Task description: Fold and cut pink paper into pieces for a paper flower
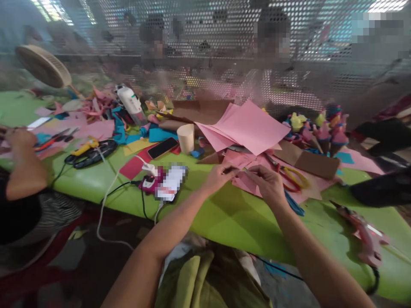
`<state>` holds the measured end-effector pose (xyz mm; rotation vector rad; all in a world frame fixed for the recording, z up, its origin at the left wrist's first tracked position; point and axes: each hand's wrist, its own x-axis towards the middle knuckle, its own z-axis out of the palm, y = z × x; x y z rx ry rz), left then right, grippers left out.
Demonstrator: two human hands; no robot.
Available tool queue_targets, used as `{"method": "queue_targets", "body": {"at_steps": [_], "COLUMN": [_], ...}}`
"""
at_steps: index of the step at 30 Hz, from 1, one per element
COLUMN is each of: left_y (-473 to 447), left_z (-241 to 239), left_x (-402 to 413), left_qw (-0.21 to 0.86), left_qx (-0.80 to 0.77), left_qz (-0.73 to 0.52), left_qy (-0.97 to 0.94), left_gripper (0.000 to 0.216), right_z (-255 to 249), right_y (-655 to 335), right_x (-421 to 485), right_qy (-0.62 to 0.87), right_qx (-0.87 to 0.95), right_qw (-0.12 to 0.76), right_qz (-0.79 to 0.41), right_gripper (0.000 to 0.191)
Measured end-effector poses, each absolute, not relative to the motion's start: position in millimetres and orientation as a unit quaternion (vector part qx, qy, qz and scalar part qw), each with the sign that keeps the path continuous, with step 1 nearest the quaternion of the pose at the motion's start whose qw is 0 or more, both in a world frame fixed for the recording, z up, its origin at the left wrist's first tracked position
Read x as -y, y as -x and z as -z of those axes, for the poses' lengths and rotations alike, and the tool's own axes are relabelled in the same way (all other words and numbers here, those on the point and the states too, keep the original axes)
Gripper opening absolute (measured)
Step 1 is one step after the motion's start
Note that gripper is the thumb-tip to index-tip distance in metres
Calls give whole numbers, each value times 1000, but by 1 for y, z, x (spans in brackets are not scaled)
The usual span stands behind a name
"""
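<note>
Nearest, an olive cloth (192, 278) lies on the lap, below the near edge of the green table (224, 218). Just past that edge both hands meet over a small pink paper piece (246, 179). The left hand (218, 177) pinches its left end, fingers narrow. The right hand (269, 183) is curled closed on its right side, though blur leaves the exact grip unsure. Yellow-handled scissors (293, 179) lie just right of the right hand. Farther left stand a paper cup (186, 137) and a dark phone (162, 147). Beyond them, large pink sheets (250, 126) fan out.
</note>
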<state>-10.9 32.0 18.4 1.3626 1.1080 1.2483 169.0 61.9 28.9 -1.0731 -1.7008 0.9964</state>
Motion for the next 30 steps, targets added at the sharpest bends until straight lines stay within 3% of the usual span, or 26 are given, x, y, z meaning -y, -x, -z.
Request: {"method": "queue_targets", "body": {"at_steps": [6, 19, 25, 30], "left_y": [6, 6, 7, 10], "left_z": [-21, -36, -36, -34], "left_x": [-26, -21, -25, -28], "left_qw": [428, 424, 502, 494], "left_qx": [-473, -498, -453, -460], "left_qz": [-522, -523, -531, -544], "left_qy": [-566, -547, -512, -498], "left_gripper": [18, 17, 26, 27], "right_z": [-23, -31, -30, -28], "right_y": [-172, -164, -164, -163], "right_x": [-61, -54, -56, -58], "right_qy": [454, 468, 462, 431], "right_qx": [701, 688, 646, 652], "right_qw": [392, 376, 430, 434], "right_qz": [-386, -409, -429, -449], "right_gripper": [23, 24, 22, 23]}}
